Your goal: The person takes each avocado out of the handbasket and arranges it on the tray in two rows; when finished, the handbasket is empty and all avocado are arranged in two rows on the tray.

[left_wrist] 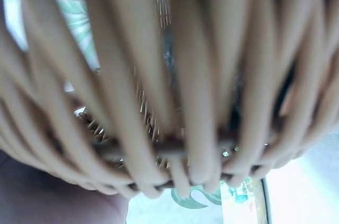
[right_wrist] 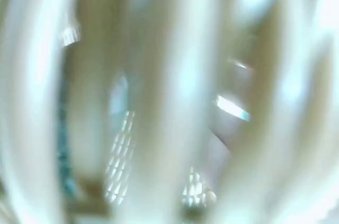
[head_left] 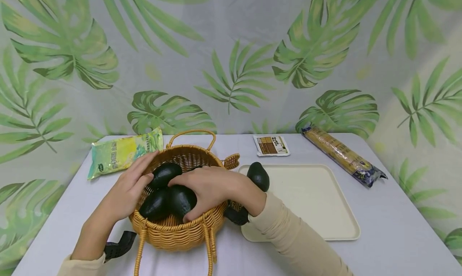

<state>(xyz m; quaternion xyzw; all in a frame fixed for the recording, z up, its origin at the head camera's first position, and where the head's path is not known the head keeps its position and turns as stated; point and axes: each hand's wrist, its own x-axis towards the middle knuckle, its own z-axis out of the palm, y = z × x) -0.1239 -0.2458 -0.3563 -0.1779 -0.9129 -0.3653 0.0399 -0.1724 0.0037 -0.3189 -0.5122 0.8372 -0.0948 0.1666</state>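
A woven wicker basket [head_left: 173, 236] stands on the table and holds three dark avocados. My right hand [head_left: 205, 187] reaches in from the right and curls over the front avocado [head_left: 178, 201], thumb on top and fingers down its near side. My left hand [head_left: 130, 185] lies along the basket's left rim, its straight fingers touching the upper avocado [head_left: 164, 175]. The third avocado [head_left: 154, 206] lies low on the left. Another avocado [head_left: 258, 175] sits on the cream tray [head_left: 317, 203], just right of the basket. The left wrist view shows only blurred wicker strands [left_wrist: 169, 102]; the right wrist view is too blurred to read.
At the back of the table lie a green-yellow packet [head_left: 122, 152], a small flat packet [head_left: 271, 145] and a long wrapped packet [head_left: 343, 155]. A leaf-print cloth hangs behind and at both sides. One basket handle [head_left: 193, 133] stands up; the other [head_left: 209, 248] hangs over the front.
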